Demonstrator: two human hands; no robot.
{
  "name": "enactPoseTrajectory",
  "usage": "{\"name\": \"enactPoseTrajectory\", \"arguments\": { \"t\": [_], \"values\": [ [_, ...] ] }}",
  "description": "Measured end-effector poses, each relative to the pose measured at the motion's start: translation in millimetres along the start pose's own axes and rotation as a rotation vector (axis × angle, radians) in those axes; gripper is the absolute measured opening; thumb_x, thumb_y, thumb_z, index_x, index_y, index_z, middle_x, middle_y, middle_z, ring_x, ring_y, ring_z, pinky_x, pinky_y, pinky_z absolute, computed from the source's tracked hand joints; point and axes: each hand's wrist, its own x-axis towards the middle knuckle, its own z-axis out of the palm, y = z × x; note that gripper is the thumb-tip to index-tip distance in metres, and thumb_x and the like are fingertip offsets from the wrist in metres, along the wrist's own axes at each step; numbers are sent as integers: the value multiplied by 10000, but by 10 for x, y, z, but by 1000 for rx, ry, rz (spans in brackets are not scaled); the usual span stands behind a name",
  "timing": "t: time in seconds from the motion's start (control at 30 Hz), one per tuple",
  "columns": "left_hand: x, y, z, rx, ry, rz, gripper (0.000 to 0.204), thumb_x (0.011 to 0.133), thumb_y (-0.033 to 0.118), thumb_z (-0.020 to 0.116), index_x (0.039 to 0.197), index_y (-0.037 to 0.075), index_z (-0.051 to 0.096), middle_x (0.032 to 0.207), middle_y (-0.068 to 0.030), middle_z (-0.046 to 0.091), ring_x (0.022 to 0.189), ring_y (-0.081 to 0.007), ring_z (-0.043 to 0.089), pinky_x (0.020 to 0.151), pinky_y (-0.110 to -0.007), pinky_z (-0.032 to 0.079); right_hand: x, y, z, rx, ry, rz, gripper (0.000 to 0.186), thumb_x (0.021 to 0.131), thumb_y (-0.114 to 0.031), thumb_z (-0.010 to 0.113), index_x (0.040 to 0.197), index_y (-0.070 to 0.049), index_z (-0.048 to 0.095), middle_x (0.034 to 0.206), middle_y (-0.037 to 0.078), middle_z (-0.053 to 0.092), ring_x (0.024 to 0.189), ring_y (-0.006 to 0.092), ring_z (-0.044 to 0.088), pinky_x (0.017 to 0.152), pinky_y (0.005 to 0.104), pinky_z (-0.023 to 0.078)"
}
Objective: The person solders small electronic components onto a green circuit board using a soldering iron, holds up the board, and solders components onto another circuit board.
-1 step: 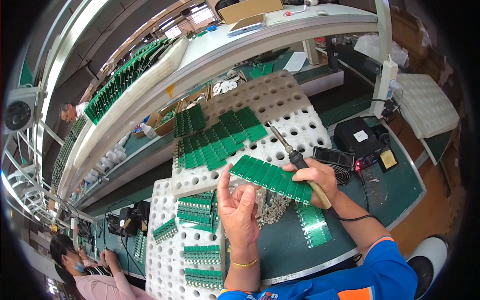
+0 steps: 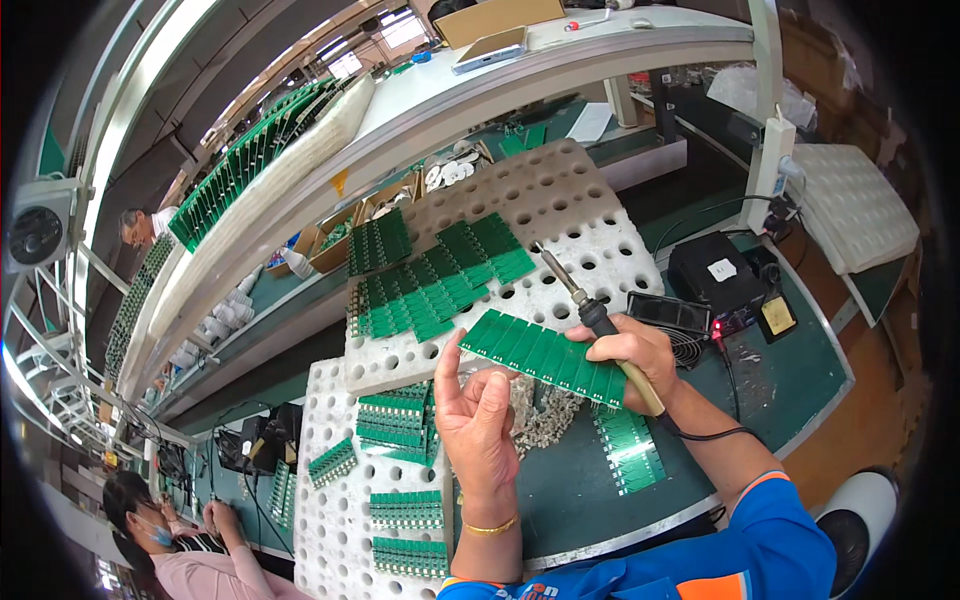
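A long green circuit board panel (image 2: 540,358) is held up tilted between my hands, small pads along its lower edge. My left hand (image 2: 478,420) steadies its left end, the index finger at the corner and the thumb by the lower edge. In my right hand (image 2: 640,355) is a soldering iron (image 2: 597,318), its tip pointing up and away to the left, clear of the panel. The panel's right end rests against that same hand; some of its fingers are hidden. Beneath the panel lies a pile of small pale metallic parts (image 2: 545,415), partly covered.
White foam trays with holes (image 2: 335,510) carry several panels (image 2: 405,508); more boards (image 2: 430,285) lie on the farther foam. Another panel (image 2: 628,450) is on the green bench. A black soldering station (image 2: 715,280) stands right. A shelf (image 2: 560,65) spans above. Co-workers (image 2: 190,540) sit left.
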Motion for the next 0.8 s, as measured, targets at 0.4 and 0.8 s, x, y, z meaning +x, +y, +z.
{"name": "enactPoseTrajectory", "arguments": {
  "t": [0.4, 0.8],
  "values": [
    [25, 36, -95, -103, 32, -13, 416, 1019, 161, 563, 1397, 17, 462, 969, -101, 681, 459, 24, 301, 382, -155, 227, -37, 14, 34, 17, 22, -2, 324, 736, 32, 752, 1000, -83, 602, 1016, 170, 724, 786, 278, 716, 650, 334, 577],
    [63, 56, -52, -147, 77, -23, 387, 1045, 197, 521, 1379, 14, 452, 872, -48, 601, 457, 14, 273, 368, -168, 219, -23, 49, 29, 20, -3, 3, 325, 733, 16, 757, 1005, -81, 607, 1019, 164, 721, 847, 283, 723, 690, 330, 587]
  ]
}}
